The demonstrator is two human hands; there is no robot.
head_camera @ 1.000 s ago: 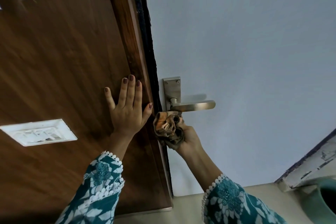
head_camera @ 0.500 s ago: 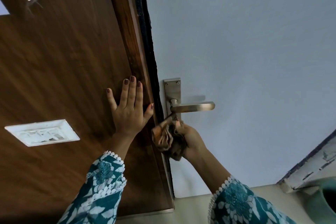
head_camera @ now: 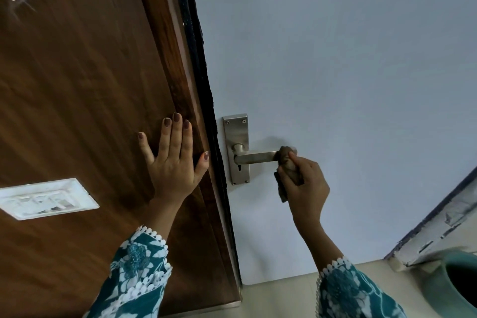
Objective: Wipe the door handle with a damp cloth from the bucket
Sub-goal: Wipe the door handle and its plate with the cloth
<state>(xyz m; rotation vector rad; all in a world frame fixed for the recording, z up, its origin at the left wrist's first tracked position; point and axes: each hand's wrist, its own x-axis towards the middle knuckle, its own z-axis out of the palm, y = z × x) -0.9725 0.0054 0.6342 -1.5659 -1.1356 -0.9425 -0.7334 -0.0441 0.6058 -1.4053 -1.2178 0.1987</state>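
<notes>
A silver lever door handle point(head_camera: 256, 157) on a metal backplate point(head_camera: 236, 134) with a keyhole is fixed to the pale blue door point(head_camera: 335, 72). My right hand point(head_camera: 305, 183) grips a bunched brown cloth point(head_camera: 286, 162) and presses it around the free end of the lever. My left hand point(head_camera: 174, 160) lies flat with fingers spread on the brown wooden panel point(head_camera: 77, 98) just left of the door's edge. The teal bucket point(head_camera: 459, 284) shows partly at the lower right corner.
A white switch plate point(head_camera: 44, 197) is set into the wooden panel at the left. A dark strip point(head_camera: 198, 59) runs along the gap between panel and door. A chipped white frame point(head_camera: 438, 230) slants above the bucket. Beige floor point(head_camera: 278, 297) lies below.
My right hand has moved the cloth from below the backplate, near the door's edge, up and right along the lever to its free end. The keyhole is now uncovered. My left hand stays put.
</notes>
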